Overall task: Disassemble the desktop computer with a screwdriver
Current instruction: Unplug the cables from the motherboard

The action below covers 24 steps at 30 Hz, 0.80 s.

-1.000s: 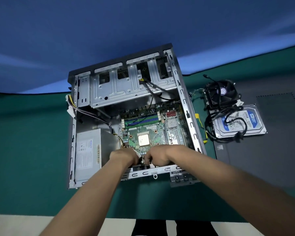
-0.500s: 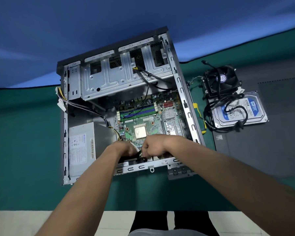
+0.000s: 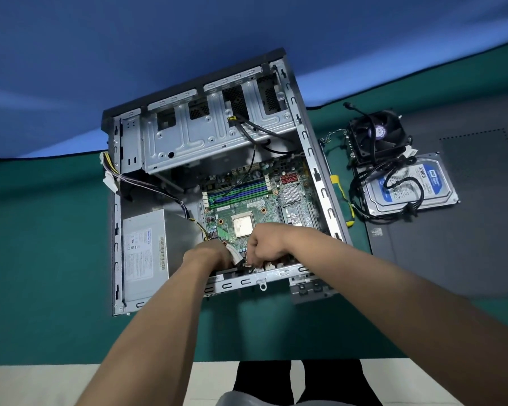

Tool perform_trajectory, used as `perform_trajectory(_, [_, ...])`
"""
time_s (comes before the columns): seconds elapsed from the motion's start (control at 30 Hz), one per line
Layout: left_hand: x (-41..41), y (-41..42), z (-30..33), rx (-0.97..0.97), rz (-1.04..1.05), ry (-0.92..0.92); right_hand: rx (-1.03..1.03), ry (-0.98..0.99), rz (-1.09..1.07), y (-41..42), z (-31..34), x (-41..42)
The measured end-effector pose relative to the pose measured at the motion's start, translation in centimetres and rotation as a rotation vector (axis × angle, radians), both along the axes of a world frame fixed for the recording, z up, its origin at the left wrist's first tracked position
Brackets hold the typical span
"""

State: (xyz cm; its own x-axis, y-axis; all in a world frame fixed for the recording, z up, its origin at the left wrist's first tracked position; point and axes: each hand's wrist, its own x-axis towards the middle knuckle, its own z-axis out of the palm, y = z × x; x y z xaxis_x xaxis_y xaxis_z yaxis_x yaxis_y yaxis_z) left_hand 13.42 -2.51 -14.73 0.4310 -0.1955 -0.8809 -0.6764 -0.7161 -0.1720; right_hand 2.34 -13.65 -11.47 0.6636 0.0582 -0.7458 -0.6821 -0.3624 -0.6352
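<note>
While the opened computer case [image 3: 217,177] lies on its side mid-worktop, the step in hand looks like unplugging a connector at the near edge of the motherboard [image 3: 247,200]. The left hand [image 3: 208,256] curls round a white connector [image 3: 235,254]; the right hand [image 3: 264,244], fingers curled, seems to pinch a plug or wire beside it, though that is hard to see. Next comes a straight pull. The screwdriver [image 3: 342,197] lies untouched beside the case's right wall, with the fan [image 3: 376,136] and hard drive [image 3: 408,186] further right.
</note>
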Motion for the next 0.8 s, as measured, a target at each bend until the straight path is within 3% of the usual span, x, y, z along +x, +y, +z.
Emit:
perform_trajectory(0.17, [-0.3, -0.2, 1.9, -0.125, 0.081, -0.007, -0.014, -0.002, -0.002, 0.1, -0.3, 0.2])
perform_trajectory(0.23, [-0.3, -1.0, 3.5, -0.213, 0.205, 0.039, -0.029, -0.004, -0.002, 0.0, -0.3, 0.2])
perform_trajectory(0.43, [-0.3, -1.6, 7.3, -0.699, 0.718, 0.294, -0.029, 0.013, -0.045, 0.1, -0.2, 0.3])
perform_trajectory(0.5, [-0.4, -1.2, 6.9, -0.761, 0.693, 0.238, -0.036, 0.016, -0.061, 0.1, -0.3, 0.3])
perform_trajectory(0.6, [-0.6, -0.4, 5.3, -0.586, 0.342, 0.08, -0.043, 0.022, -0.06, 0.1, -0.4, 0.3])
perform_trajectory(0.7, [-0.6, 0.4, 3.3, -0.303, 0.211, 0.129, -0.039, 0.025, -0.057, 0.1, -0.4, 0.2])
perform_trajectory(0.8, [-0.4, 0.2, 2.1, -0.199, 0.114, 0.116, -0.053, 0.015, -0.055, 0.1, -0.3, 0.2])
